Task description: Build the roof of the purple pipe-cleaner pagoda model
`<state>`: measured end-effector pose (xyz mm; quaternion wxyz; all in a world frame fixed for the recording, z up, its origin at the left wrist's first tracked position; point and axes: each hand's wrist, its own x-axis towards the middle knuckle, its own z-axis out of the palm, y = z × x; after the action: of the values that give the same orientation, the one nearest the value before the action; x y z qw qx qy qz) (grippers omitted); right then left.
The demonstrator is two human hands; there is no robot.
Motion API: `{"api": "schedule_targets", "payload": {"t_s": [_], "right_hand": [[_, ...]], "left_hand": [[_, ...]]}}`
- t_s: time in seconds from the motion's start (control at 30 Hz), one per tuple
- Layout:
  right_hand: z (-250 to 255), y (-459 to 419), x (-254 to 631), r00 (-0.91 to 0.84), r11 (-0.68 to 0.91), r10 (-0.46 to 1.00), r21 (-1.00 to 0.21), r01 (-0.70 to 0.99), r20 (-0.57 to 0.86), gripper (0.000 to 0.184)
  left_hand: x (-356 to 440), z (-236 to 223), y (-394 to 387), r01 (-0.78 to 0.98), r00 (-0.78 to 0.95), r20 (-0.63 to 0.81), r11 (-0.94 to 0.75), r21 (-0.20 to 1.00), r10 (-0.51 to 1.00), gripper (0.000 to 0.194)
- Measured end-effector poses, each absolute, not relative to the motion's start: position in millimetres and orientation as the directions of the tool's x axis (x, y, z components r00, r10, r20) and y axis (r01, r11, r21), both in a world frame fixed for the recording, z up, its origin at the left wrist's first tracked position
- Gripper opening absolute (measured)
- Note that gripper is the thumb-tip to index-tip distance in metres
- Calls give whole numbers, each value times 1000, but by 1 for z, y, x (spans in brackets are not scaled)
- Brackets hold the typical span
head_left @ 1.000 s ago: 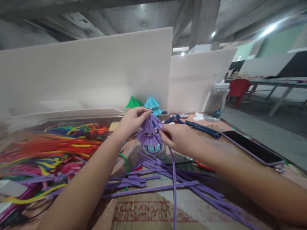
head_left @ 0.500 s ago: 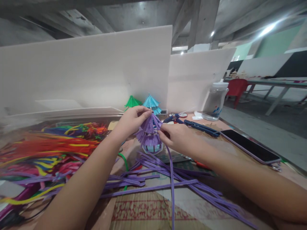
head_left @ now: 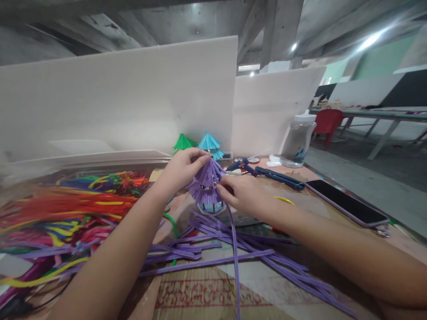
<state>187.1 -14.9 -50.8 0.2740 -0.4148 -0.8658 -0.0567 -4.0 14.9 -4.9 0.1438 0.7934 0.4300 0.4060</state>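
Observation:
A small purple tiered pavilion model (head_left: pixel 207 195) stands on the table, its two roofs made of fuzzy pipe cleaners. My left hand (head_left: pixel 187 166) pinches the peak of its upper roof between thumb and fingers. At the roof's right side, my right hand (head_left: pixel 242 191) is closed on a long purple pipe cleaner (head_left: pixel 235 253), which hangs down to the front edge of the view. The exact spot where that strip meets the roof is partly covered by my fingers. More purple pipe cleaners (head_left: pixel 283 271) lie loose in front of the model.
Behind stand a green model (head_left: pixel 183 141) and a blue one (head_left: pixel 208 141). Colourful pipe cleaners (head_left: pixel 73 204) fill the left side. To the right are a blue glue gun (head_left: pixel 245 166), a dark blue cutter-like tool (head_left: pixel 280 177), a phone (head_left: pixel 345 202) and a clear bottle (head_left: pixel 298 141).
My right hand has shifted slightly left and down, and the hanging pipe cleaner has swung a little left. A yellow strip now shows beside my right forearm. My left hand stays at the peak.

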Motion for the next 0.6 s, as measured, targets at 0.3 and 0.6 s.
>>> {"api": "schedule_targets", "payload": {"t_s": [0.3,0.6], "right_hand": [[-53,-16,185,-499,641,709,-161,750,499,28],[-21,-13,207,-346,561,726,-222,797,594,28]], "left_hand": [[-7,-6,17,565,317,521,-598,568,793,32],[-8,-8,19,576,307,517,-588,568,799,37]]}}
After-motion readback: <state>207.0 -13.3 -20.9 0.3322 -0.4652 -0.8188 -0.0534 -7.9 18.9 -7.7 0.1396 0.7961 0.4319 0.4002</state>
